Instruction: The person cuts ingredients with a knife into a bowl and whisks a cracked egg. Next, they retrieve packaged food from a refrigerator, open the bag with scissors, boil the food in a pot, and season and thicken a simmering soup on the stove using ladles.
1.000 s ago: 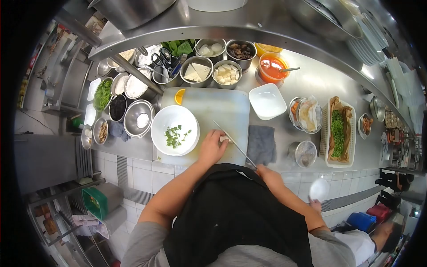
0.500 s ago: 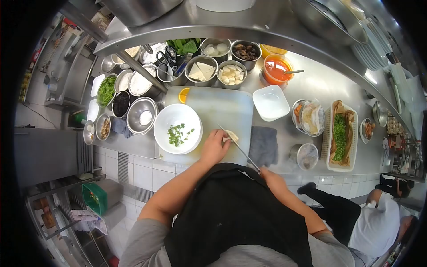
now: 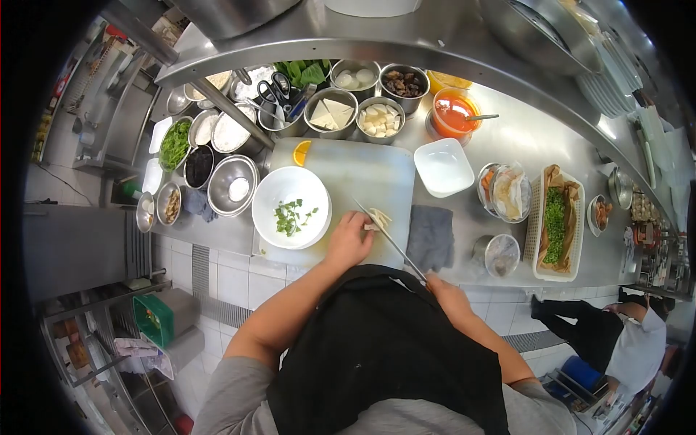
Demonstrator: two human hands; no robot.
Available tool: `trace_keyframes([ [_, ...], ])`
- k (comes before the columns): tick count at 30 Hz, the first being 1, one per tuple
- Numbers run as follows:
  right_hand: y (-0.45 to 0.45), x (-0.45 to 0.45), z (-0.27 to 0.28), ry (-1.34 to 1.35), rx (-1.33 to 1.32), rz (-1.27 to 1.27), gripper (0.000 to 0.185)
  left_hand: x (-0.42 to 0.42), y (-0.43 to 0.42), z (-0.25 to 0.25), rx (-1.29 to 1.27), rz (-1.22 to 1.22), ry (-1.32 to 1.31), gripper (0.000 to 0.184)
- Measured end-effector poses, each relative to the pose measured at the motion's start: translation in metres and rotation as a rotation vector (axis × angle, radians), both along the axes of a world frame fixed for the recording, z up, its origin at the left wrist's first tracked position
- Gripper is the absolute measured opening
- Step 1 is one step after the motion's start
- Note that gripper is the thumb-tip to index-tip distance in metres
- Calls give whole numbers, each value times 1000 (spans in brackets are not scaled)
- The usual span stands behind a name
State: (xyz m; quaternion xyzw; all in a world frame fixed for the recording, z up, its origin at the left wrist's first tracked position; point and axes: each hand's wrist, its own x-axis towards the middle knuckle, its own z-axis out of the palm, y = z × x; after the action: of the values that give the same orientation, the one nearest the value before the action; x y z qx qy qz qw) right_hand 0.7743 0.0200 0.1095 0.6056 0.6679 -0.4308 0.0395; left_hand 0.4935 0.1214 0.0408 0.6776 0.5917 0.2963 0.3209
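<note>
My right hand (image 3: pixel 444 291) is wrapped round the handle of a long knife (image 3: pixel 391 241), whose blade slants up and left across the cutting board (image 3: pixel 362 159). Under the fingertips of my left hand (image 3: pixel 351 236) is a small pale piece of food (image 3: pixel 372 227), pressed down beside the blade. Thin pale strips (image 3: pixel 380 216) lie just past the knife. Left of my left hand, a white bowl (image 3: pixel 272 190) holds chopped green leaves (image 3: pixel 291 217). An orange wedge (image 3: pixel 301 152) rests near the board's upper left corner.
A grey cloth (image 3: pixel 431 235) lies right of the board, below a square white bowl (image 3: pixel 444 167). Metal containers of ingredients (image 3: pixel 330 114) line the back and left. A basket of chopped greens (image 3: pixel 537 225) stands right. A metal shelf (image 3: pixel 377 51) spans above. A co-worker (image 3: pixel 631 341) is at lower right.
More thin strips lie beyond the blade than before. My hands keep nearly the same position. The co-worker has come into view and moved away to the right.
</note>
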Motion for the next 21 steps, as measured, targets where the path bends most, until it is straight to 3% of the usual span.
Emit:
trace_keyframes([
  [4,2,-3,-25,75,67,4,24,0,1,-5,40,-24,22,19],
  [13,2,-5,17,36,30,-11,21,-3,-1,-3,29,-12,0,16],
  [17,-2,2,-21,18,33,24,21,-5,-2,-3,77,-48,39,16],
  [21,-1,-1,-22,96,76,-26,24,-4,0,-2,84,-55,61,18],
])
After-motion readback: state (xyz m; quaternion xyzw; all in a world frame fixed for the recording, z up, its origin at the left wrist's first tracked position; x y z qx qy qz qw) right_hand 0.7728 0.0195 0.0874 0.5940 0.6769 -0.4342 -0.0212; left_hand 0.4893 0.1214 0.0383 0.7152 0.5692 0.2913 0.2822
